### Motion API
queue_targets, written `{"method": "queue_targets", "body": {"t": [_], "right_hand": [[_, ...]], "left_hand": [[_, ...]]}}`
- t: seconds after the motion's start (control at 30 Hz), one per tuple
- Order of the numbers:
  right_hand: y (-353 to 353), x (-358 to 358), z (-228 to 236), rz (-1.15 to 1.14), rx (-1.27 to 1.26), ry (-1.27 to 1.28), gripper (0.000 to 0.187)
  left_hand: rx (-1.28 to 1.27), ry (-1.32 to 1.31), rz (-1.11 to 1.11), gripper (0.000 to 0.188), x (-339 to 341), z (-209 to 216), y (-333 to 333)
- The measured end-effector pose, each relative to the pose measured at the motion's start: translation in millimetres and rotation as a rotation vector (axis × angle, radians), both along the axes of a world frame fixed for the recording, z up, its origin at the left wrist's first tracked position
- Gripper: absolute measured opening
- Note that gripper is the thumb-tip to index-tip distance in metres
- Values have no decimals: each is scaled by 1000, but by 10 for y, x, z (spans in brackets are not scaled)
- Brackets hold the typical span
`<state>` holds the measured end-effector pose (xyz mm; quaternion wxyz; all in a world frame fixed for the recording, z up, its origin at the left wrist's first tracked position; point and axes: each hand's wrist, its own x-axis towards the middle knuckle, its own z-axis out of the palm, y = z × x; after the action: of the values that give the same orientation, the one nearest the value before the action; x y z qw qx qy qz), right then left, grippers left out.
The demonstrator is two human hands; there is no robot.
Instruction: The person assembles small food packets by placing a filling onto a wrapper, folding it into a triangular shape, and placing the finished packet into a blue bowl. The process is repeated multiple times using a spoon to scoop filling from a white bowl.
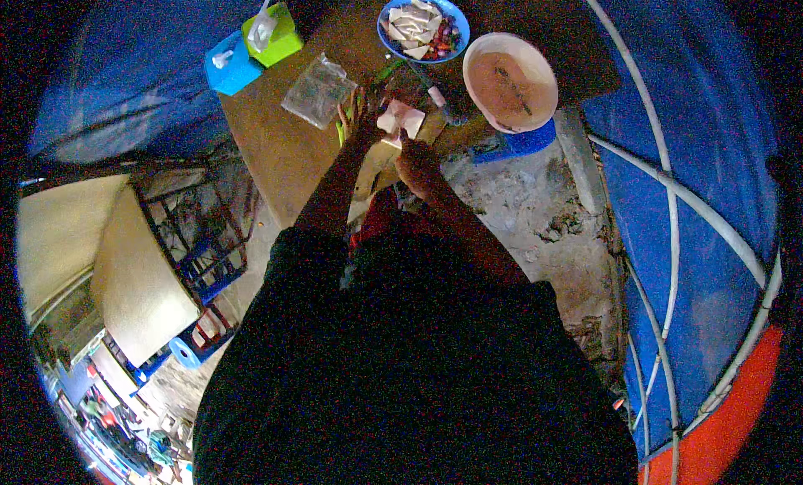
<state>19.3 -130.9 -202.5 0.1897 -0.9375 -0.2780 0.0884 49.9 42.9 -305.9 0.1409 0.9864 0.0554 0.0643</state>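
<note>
On a wooden board (381, 163) near the table's front edge lies a pale, whitish-pink block (401, 119), its kind unclear in the dim light. My left hand (361, 121) is just left of the block, fingers stretched out and apart; a slim yellow-green thing shows beside them. Close below the block is my right hand (418, 165), its fingers curled in; what they hold, if anything, is hidden. Beyond the hands stands a blue-rimmed plate (391, 48) with pale, flat-cut pieces (411, 25) and chopped red and purple bits (446, 40).
Right of the plate sits a pale basin (548, 88) of cloudy liquid, above a blue stool-like thing (527, 142). A clear plastic bag (319, 92) lies left of my hands. Blue (232, 67) and green (280, 38) tissue boxes stand at the far left corner. Pipes (669, 184) line the right.
</note>
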Motion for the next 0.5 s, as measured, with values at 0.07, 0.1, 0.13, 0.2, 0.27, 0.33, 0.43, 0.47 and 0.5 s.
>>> {"method": "queue_targets", "body": {"t": [0.07,0.1,0.13,0.2,0.27,0.33,0.43,0.47,0.5], "right_hand": [[-17,-17,35,-133,278,314,62],[-14,-11,50,-130,272,330,63],[-19,-17,72,-128,265,346,63],[-7,-7,112,-6,-20,78,64],[-7,-8,148,0,-77,110,64],[-12,-7,170,-26,-104,163,64],[-44,-23,168,10,-52,113,59],[-59,-34,159,28,-57,103,58],[-69,-39,145,41,-75,60,57]], "left_hand": [[-29,-25,-25,105,-6,-16,6],[48,20,-31,104,-9,-19,7],[94,129,-36,104,-9,-18,11],[51,-261,-75,107,-5,-6,12],[105,88,-31,105,3,2,1],[114,48,-1,105,4,6,-20],[200,81,17,107,-6,-2,-57],[238,85,14,108,-15,-8,-68],[190,6,-4,108,-22,-18,-70]]}}
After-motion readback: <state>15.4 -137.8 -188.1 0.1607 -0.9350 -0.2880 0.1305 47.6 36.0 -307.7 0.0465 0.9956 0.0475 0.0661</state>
